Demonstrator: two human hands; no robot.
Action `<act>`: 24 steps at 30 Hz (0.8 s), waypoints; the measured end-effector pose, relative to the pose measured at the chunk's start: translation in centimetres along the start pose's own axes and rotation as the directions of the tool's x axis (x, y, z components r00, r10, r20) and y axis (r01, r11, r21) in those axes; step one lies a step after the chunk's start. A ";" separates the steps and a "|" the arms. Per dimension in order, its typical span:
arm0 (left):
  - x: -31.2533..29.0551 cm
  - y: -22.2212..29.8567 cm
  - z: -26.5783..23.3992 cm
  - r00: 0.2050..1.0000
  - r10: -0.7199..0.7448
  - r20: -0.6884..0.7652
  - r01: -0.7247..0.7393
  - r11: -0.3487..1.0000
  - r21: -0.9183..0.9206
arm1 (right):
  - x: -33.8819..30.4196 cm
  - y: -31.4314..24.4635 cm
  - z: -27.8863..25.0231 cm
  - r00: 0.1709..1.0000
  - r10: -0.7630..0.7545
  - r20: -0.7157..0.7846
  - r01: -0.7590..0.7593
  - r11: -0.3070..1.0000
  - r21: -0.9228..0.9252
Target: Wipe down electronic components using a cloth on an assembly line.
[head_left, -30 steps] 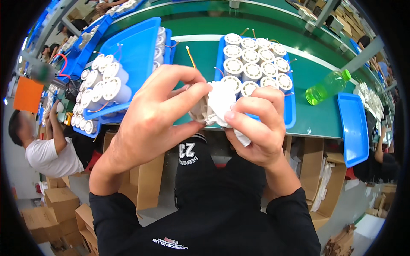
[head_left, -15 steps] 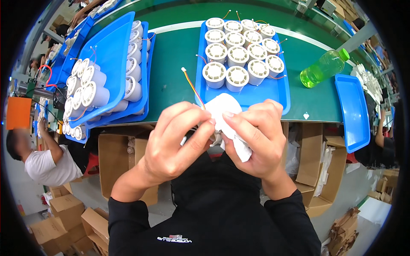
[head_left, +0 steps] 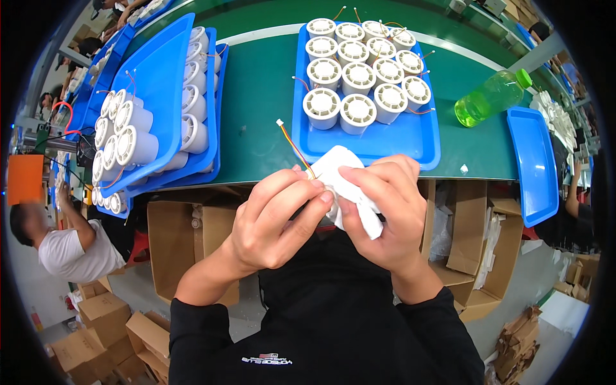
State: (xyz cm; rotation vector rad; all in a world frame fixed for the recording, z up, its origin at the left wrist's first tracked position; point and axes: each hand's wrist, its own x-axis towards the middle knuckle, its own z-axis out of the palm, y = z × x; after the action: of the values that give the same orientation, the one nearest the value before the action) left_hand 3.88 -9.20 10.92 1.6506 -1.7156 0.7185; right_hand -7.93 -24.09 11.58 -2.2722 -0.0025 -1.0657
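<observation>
In front of my chest both hands meet at a white, cloth-like folded piece [head_left: 341, 168]. My right hand [head_left: 390, 208] is closed on it, thumb on top, with a loose flap hanging below the thumb. The fingers of my left hand [head_left: 276, 221] are pinched at its left edge, around a part that they mostly hide. From that pinch a thin red and yellow wire lead [head_left: 296, 149] rises to the upper left and ends in a small white connector. Just beyond my hands lies a blue tray [head_left: 398, 144] with rows of white cylindrical units [head_left: 357, 112], short wires sticking out of some.
Stacked blue trays [head_left: 183, 144] of similar units tilt at the left of the green table [head_left: 256, 96]. A green bottle [head_left: 491, 97] and a bare blue tray [head_left: 534, 167] are on the right. Cardboard boxes [head_left: 475, 256] stand under the table edge. Someone in a white shirt [head_left: 80, 250] sits at left.
My left fingers have shifted slightly right and down, closer against the white piece. The wire lead has moved a little right and down with them. My right hand keeps its hold.
</observation>
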 end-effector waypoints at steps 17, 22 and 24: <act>-2.2 3.2 2.7 0.763 -0.625 -0.163 0.523 0.746 -0.412 | -6.2 -0.8 3.6 0.864 0.482 -0.147 -0.321 0.752 0.575; -2.9 3.9 3.1 0.651 -0.756 -0.069 0.513 0.505 -0.694 | -6.5 -0.6 3.9 0.875 0.482 -0.050 -0.285 0.595 0.751; -3.1 3.9 2.8 0.627 -0.779 0.021 0.523 0.401 -0.752 | -6.7 -0.6 4.1 0.866 0.499 -0.014 -0.311 0.561 0.767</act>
State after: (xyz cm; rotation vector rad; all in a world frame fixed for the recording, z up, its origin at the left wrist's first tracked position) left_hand -0.23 -9.12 6.91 1.3415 -0.7393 -0.0944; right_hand -9.73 -19.71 5.24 -1.2861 0.1541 -0.8426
